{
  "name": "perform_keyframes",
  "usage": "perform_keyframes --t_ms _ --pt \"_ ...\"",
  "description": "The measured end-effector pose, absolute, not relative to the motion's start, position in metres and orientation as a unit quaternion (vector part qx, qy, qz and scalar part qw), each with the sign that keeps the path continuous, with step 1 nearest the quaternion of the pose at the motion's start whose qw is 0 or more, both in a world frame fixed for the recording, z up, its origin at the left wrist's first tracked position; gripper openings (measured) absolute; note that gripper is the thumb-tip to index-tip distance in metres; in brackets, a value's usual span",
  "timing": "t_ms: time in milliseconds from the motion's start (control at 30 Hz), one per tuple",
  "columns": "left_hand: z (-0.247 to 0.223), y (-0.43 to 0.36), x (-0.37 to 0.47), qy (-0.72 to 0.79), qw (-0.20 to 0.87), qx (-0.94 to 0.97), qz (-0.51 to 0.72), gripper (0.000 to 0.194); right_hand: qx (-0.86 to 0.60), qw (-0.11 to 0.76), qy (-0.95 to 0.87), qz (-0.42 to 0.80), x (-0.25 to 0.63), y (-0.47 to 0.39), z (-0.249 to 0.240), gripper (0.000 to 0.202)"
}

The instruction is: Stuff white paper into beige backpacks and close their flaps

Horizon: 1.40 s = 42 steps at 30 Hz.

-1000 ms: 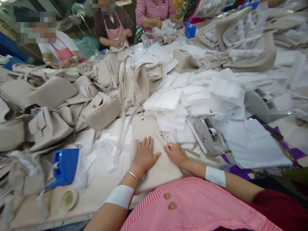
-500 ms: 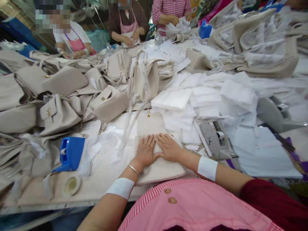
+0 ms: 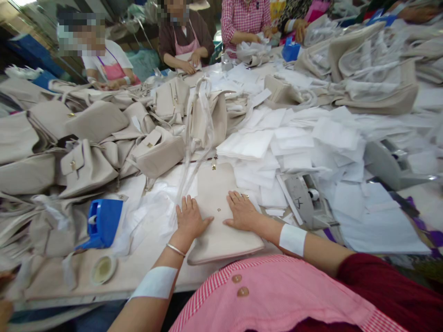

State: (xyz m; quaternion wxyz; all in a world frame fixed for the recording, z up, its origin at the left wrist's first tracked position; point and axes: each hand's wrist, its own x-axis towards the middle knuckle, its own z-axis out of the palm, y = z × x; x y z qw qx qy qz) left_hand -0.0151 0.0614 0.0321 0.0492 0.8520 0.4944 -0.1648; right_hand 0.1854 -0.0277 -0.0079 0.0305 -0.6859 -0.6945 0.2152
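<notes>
A flat beige bag [image 3: 221, 235] lies in front of me, its flap stretched away from me with a small gold clasp at the far end. My left hand [image 3: 190, 218] rests on the bag's left edge with fingers spread. On the right side of the bag lies my right hand [image 3: 241, 212], palm down and fingers stretched out. Between the two hands a small metal fitting [image 3: 219, 210] shows on the bag's face. Neither hand grips anything.
Many beige bags [image 3: 159, 150] are heaped to the left. White sheets [image 3: 245, 143] lie piled beyond and right. A blue tape dispenser [image 3: 104, 223] and a small round dish [image 3: 104, 269] stand left, a grey dispenser [image 3: 304, 196] right. Co-workers [image 3: 187, 41] work across the table.
My hands have moved apart, the left one outward to the bag's left edge. More of the bag's face and its metal fitting now show between them.
</notes>
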Motion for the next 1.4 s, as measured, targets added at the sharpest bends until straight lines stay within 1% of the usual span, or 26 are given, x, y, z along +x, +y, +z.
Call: perform_keyframes --t_ms 33,100,167,233,267,367,433,500,567,600,633,700,767,800,867,933,967,1033,1100,1167,1233,1267,1333,1400 --pt "0.039 0.057 -0.01 0.47 0.04 0.868 -0.157 0.1 -0.685 0.029 -0.695 0.216 0.186 -0.028 -0.007 0.105" --pt "0.048 0.045 0.002 0.379 0.068 0.91 -0.156 0.098 -0.684 0.026 -0.695 0.22 0.187 -0.028 -0.003 0.103" --pt "0.047 0.033 0.012 0.297 0.124 0.93 -0.178 0.105 -0.685 0.028 -0.693 0.222 0.188 -0.03 0.002 0.101" --pt "0.039 0.025 0.018 0.28 0.15 0.926 -0.202 0.114 -0.685 0.044 -0.695 0.215 0.189 -0.032 0.005 0.098" --pt "0.032 0.024 0.018 0.294 0.146 0.922 -0.204 0.117 -0.683 0.056 -0.697 0.208 0.189 -0.033 0.006 0.097" --pt "0.007 0.03 0.015 0.313 0.116 0.927 -0.173 0.116 -0.679 0.092 -0.706 0.181 0.193 -0.035 0.007 0.093" --pt "-0.012 0.04 0.012 0.305 0.114 0.935 -0.139 0.115 -0.666 0.114 -0.719 0.161 0.201 -0.04 0.01 0.079" --pt "-0.028 0.048 0.008 0.291 0.115 0.946 -0.086 0.112 -0.65 0.154 -0.732 0.132 0.217 -0.055 0.019 0.059" --pt "-0.041 0.053 0.003 0.278 0.115 0.953 -0.047 0.114 -0.636 0.224 -0.733 0.088 0.243 -0.081 0.034 0.042" --pt "-0.046 0.054 0.001 0.273 0.113 0.955 -0.035 0.116 -0.637 0.265 -0.721 0.063 0.261 -0.098 0.042 0.037" --pt "-0.051 0.055 -0.001 0.269 0.109 0.957 -0.027 0.117 -0.645 0.303 -0.7 0.038 0.283 -0.117 0.048 0.033" --pt "-0.058 0.058 -0.004 0.263 0.101 0.959 -0.017 0.116 -0.716 0.348 -0.605 -0.004 0.337 -0.157 0.056 0.029" --pt "-0.063 0.061 -0.004 0.264 0.102 0.959 -0.018 0.114 -0.831 0.326 -0.45 -0.027 0.394 -0.198 0.056 0.028" --pt "-0.064 0.062 -0.003 0.27 0.106 0.957 -0.026 0.115 -0.877 0.289 -0.385 -0.015 0.42 -0.217 0.054 0.027" --pt "-0.059 0.063 0.002 0.284 0.114 0.95 -0.053 0.116 -0.905 0.268 -0.329 -0.002 0.455 -0.246 0.049 0.02" --pt "-0.043 0.057 0.007 0.294 0.124 0.943 -0.1 0.113 -0.909 0.276 -0.312 0.007 0.463 -0.259 0.046 0.019" --pt "-0.032 0.052 0.01 0.295 0.128 0.938 -0.127 0.11 -0.902 0.294 -0.317 0.007 0.456 -0.257 0.046 0.019" --pt "-0.009 0.042 0.016 0.302 0.153 0.924 -0.181 0.116 -0.866 0.353 -0.354 0.013 0.429 -0.238 0.052 0.019" --pt "0.008 0.039 0.021 0.302 0.173 0.919 -0.183 0.118 -0.801 0.419 -0.426 0.049 0.389 -0.205 0.06 0.018" --pt "0.017 0.043 0.02 0.292 0.209 0.918 -0.166 0.12 -0.713 0.452 -0.522 0.121 0.344 -0.166 0.067 0.017" --pt "0.02 0.051 0.013 0.284 0.247 0.916 -0.14 0.12 -0.62 0.44 -0.622 0.189 0.299 -0.127 0.068 0.017" --pt "0.02 0.053 0.008 0.28 0.261 0.915 -0.126 0.119 -0.58 0.416 -0.669 0.209 0.28 -0.109 0.066 0.018" --pt "0.018 0.056 -0.001 0.273 0.276 0.916 -0.102 0.117 -0.53 0.336 -0.749 0.212 0.248 -0.075 0.06 0.02" --pt "0.014 0.056 -0.006 0.272 0.274 0.919 -0.08 0.116 -0.52 0.227 -0.804 0.18 0.225 -0.046 0.053 0.023"
